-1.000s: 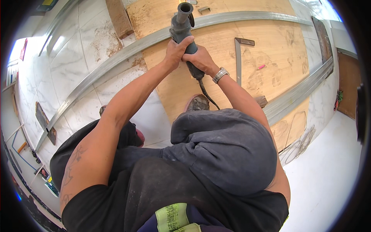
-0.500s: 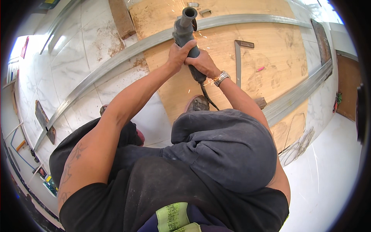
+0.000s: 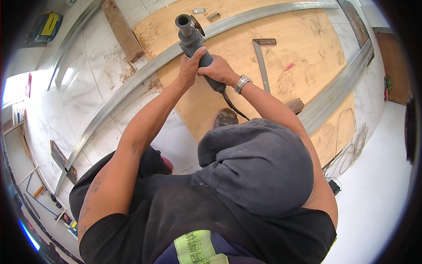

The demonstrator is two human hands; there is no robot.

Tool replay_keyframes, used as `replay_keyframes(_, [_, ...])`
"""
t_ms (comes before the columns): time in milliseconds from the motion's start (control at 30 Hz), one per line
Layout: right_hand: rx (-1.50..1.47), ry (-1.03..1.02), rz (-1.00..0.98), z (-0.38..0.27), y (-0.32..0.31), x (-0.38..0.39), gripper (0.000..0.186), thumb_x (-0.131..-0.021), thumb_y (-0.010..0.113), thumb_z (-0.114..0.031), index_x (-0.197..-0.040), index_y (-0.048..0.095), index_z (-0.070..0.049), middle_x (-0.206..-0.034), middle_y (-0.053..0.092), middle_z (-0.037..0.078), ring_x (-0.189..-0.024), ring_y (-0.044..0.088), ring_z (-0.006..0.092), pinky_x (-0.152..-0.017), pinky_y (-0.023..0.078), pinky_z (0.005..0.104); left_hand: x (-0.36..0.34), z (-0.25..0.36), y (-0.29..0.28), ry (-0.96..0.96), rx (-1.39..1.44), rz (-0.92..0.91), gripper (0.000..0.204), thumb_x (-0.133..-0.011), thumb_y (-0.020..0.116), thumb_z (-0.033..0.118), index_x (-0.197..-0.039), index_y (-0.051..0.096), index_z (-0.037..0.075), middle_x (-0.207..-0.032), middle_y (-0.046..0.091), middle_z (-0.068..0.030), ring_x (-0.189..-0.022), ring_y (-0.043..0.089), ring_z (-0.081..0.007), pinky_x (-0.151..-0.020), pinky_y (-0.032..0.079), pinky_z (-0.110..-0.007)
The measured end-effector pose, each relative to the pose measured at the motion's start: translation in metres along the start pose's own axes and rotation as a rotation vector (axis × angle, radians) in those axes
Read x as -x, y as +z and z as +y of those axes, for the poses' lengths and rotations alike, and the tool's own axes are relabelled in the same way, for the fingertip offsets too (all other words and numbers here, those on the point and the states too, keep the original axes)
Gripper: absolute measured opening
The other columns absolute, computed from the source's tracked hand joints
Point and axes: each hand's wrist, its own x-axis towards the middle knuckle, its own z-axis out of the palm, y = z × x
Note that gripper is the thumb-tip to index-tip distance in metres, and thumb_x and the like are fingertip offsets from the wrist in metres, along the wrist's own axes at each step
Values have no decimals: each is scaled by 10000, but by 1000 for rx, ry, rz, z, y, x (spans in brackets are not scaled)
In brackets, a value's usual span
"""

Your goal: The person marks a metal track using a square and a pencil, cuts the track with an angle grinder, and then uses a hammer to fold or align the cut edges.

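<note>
A grey angle grinder (image 3: 191, 43) is gripped in both my hands, its cutting disc (image 3: 198, 26) partly hidden behind the head. My left hand (image 3: 192, 67) wraps round the body near the front. Behind it, my right hand (image 3: 220, 71) closes on the rear part, a metal watch on that wrist. From the back end a black power cord (image 3: 232, 106) runs toward my knee. Beneath the tool a long galvanised metal channel (image 3: 145, 75) crosses the plywood sheet (image 3: 307, 48). The disc is beside the channel; whether they touch I cannot tell.
On the plywood lie a try square (image 3: 262, 68), a pink marker (image 3: 289, 66) and small metal offcuts (image 3: 214, 17). More channels (image 3: 336, 90) rest at the right beside a wood block (image 3: 294, 105). A wooden plank (image 3: 122, 31) lies far left, a wire coil (image 3: 354, 152) at right.
Sparks were flying round the grinder half a second ago; none show now. The grinder and both hands appear farther left in view, which has itself shifted.
</note>
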Motion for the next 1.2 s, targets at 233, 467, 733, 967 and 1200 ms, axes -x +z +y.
replay_keyframes(233, [8, 35, -14, 7, -2, -2, 348, -724, 768, -319, -882, 694, -19, -811, 709, 82, -727, 665, 188, -686, 527, 320, -1, -6, 0, 38, -12, -1, 400, -861, 808, 399, -1062, 683, 76, -974, 675, -7, -839, 623, -105, -739, 514, -295])
replay_keyframes(467, [-97, 57, -52, 11, -1, -2, 399, -661, 784, -348, -872, 707, -19, -824, 728, 114, -748, 692, 228, -699, 547, 335, 2, -6, 2, -29, -18, 25, 357, -859, 813, 378, -1010, 695, 77, -923, 677, -4, -788, 621, -104, -652, 493, -289])
replay_keyframes(733, [-76, 91, -56, 11, -3, 3, 413, -668, 775, -355, -889, 706, -13, -851, 734, 126, -777, 699, 246, -725, 551, 350, 9, -7, 7, -10, -8, 38, 368, -863, 808, 371, -1037, 689, 69, -947, 676, -10, -826, 622, -105, -743, 512, -296])
replay_keyframes(967, [27, -55, 41, 0, -6, 1, 425, -653, 771, -385, -841, 706, -10, -850, 738, 137, -770, 705, 263, -706, 552, 356, 4, 3, 5, 71, -2, -19, 384, -873, 796, 369, -1078, 669, 70, -977, 659, 4, -859, 610, -99, -781, 504, -287])
replay_keyframes(1200, [-12, 36, -17, -3, -7, -14, 394, -658, 777, -363, -840, 720, -19, -814, 727, 118, -735, 686, 222, -686, 537, 331, -11, 7, -2, -65, -34, 15, 402, -858, 803, 404, -1047, 665, 77, -928, 646, 8, -797, 601, -95, -694, 491, -284])
